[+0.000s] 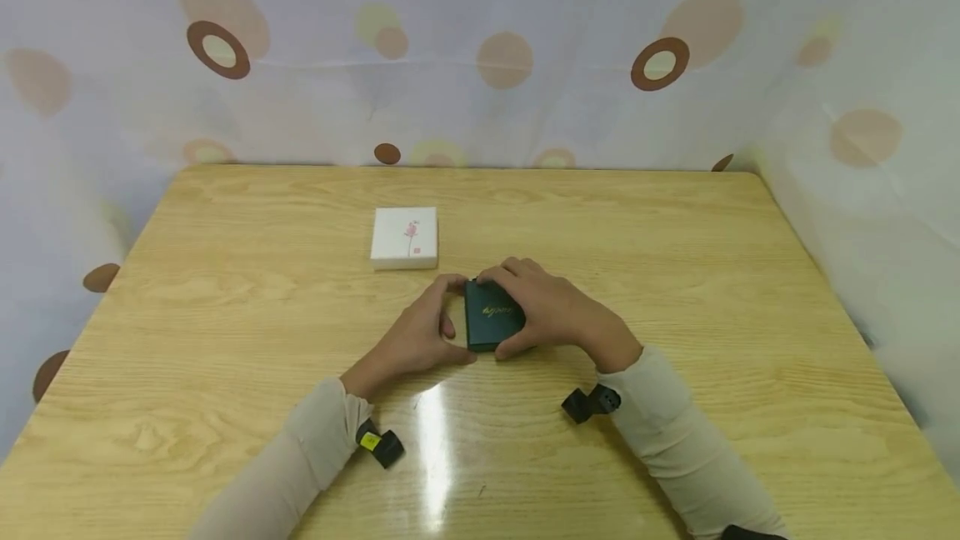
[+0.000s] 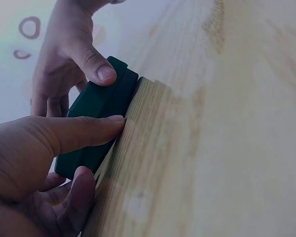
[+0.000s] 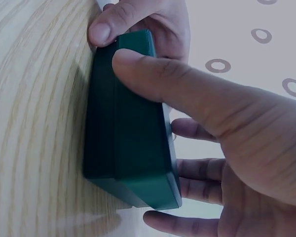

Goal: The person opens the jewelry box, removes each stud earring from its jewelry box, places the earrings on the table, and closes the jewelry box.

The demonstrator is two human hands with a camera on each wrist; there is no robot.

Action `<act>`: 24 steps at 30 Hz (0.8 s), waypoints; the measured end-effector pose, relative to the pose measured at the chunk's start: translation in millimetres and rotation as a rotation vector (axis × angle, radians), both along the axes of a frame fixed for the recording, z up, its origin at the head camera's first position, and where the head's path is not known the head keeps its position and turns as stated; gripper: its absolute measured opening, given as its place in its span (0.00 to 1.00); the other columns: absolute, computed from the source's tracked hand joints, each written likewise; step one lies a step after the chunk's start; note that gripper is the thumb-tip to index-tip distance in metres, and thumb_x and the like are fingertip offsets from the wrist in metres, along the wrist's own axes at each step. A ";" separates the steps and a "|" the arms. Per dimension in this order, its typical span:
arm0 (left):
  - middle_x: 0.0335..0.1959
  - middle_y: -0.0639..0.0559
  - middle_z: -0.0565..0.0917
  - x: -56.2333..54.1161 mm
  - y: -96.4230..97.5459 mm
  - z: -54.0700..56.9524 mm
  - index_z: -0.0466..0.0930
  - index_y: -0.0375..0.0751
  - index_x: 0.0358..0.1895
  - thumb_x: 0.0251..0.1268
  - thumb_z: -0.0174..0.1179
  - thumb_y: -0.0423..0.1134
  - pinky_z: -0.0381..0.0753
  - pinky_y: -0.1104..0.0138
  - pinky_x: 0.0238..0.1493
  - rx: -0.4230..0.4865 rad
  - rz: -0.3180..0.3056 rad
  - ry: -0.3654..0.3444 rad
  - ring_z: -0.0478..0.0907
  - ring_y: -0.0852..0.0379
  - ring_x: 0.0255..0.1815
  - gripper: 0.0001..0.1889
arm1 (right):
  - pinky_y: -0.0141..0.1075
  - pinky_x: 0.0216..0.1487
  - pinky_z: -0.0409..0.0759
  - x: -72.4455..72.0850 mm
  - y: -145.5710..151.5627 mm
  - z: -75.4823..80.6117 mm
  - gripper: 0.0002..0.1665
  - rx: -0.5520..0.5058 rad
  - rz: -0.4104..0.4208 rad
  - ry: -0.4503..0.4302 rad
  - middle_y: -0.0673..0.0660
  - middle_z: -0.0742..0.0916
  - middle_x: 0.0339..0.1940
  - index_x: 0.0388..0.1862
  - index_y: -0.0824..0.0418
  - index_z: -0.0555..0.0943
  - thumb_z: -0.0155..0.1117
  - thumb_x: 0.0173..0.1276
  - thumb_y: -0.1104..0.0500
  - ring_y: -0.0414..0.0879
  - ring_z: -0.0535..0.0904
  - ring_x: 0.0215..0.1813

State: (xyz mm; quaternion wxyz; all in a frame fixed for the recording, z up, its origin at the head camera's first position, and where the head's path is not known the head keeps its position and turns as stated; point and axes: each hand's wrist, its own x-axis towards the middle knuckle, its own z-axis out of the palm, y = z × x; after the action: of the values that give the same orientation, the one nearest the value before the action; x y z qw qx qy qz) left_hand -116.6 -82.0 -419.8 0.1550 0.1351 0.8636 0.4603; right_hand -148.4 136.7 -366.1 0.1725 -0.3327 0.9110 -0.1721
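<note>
Only my head view shows gold script [image 1: 497, 311] on the green box [image 1: 486, 330], which sits on the table [image 1: 225, 373] near the white box [image 1: 393, 236]. My wrist views show the right hand [image 1: 562, 307] pinching its lid [image 3: 143, 128], the left hand [image 1: 420, 336] clasping lower down.

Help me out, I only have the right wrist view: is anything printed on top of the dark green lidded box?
Observer: Yes, the head view shows gold lettering on top of the dark green lidded box.
Operator: What else is out there, beyond what I can see?
Observer: A white box with a pink flower on its top sits on the wooden table, farther from the person and to the left.
Operator: Does it touch the green one?
Observer: No, in the head view a gap separates the two boxes.
</note>
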 end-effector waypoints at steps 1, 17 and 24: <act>0.37 0.48 0.78 -0.6 0.3 0.6 0.57 0.46 0.74 0.42 0.81 0.37 0.74 0.66 0.37 0.001 -0.001 0.000 0.73 0.58 0.33 0.53 | 0.53 0.53 0.80 -0.3 0.5 0.1 0.54 -0.006 -0.002 -0.002 0.57 0.74 0.65 0.72 0.51 0.67 0.82 0.49 0.42 0.53 0.71 0.62; 0.68 0.44 0.71 0.9 1.0 5.9 0.56 0.41 0.75 0.43 0.79 0.33 0.74 0.69 0.38 0.026 -0.019 -0.009 0.73 0.58 0.36 0.53 | 0.48 0.60 0.74 -9.0 7.5 -13.7 0.51 -0.153 0.040 -0.109 0.58 0.74 0.63 0.66 0.57 0.63 0.82 0.49 0.50 0.53 0.70 0.60; 0.69 0.42 0.70 1.2 1.3 9.0 0.55 0.40 0.75 0.43 0.79 0.30 0.75 0.68 0.40 0.046 -0.022 -0.017 0.75 0.58 0.36 0.53 | 0.48 0.60 0.74 -10.2 9.1 -14.9 0.50 -0.153 0.037 -0.115 0.58 0.75 0.62 0.65 0.56 0.63 0.82 0.48 0.50 0.54 0.70 0.63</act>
State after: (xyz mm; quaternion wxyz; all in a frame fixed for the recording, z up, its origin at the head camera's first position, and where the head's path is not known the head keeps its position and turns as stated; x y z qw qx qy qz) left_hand -115.4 -80.7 -410.8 0.1642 0.1441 0.8498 0.4796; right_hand -158.6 145.9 -381.0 0.2014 -0.3514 0.8775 -0.2569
